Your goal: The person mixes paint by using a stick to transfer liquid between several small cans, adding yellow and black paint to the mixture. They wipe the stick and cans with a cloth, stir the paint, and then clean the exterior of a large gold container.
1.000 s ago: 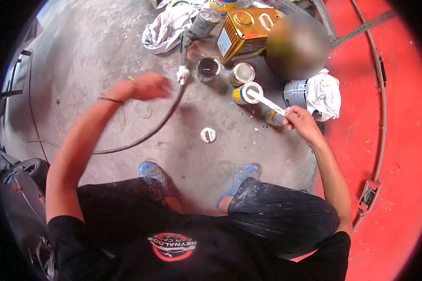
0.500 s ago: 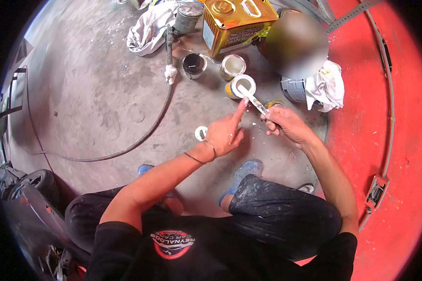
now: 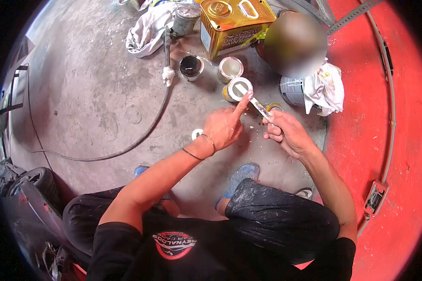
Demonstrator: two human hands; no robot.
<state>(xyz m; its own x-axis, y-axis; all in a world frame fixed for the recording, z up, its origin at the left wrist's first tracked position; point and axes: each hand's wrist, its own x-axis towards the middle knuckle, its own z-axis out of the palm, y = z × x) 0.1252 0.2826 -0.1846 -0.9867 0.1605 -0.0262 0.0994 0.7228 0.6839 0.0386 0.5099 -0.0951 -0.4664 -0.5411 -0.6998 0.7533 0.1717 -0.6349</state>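
Observation:
A small open paint can with a white-smeared rim stands on the floor in front of me. Over its mouth lies the white-coated end of a flat paint stirring stick. My right hand grips the stick's other end between thumb and curled fingers. My left hand has its index finger stretched out against the stick near the can's rim. The other fingers of that hand are curled, with nothing visible in them. White paint marks the index fingertip.
Beyond stand a can of black paint, another light-coloured can and a large yellow tin. A hose curves across the floor at left. White cloth drapes a bucket at right. A round object is blurred out.
My left index fingertip has moved up along the stick, closer to the can's mouth. The right hand keeps its grip on the stick and has shifted slightly. The view has moved a little.

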